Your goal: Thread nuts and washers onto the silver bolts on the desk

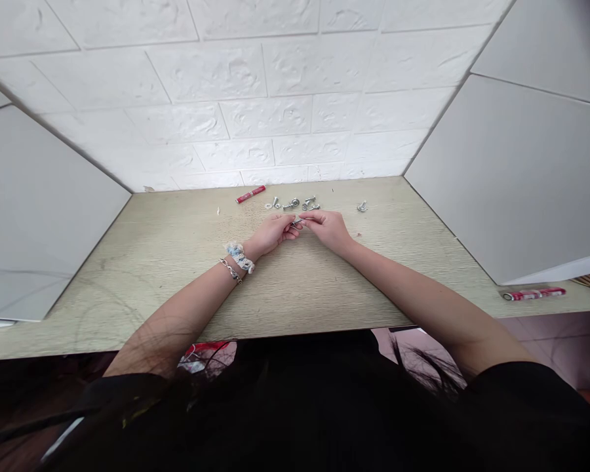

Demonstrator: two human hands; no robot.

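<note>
- Metal bolt [296, 223]: between both hands, over the wood-grain tabletop [285, 301].
- Left hand [275, 234]: fingers closed on bolt.
- Right hand [327, 229]: pinching bolt.
- Loose fasteners [295, 202]: on tabletop, just beyond hands.

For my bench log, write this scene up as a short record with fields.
Left hand: holding a small silver metal part, exact type unclear
Right hand: fingertips on the same part
Beyond the hands: loose silver metal fasteners
Apart, to the right: silver metal bolt
Red cylinders: one slim red cylinder left of the fasteners, a second red cylinder far right
Surface: pale wood-grain tabletop
Behind: white brick-patterned wall
</note>
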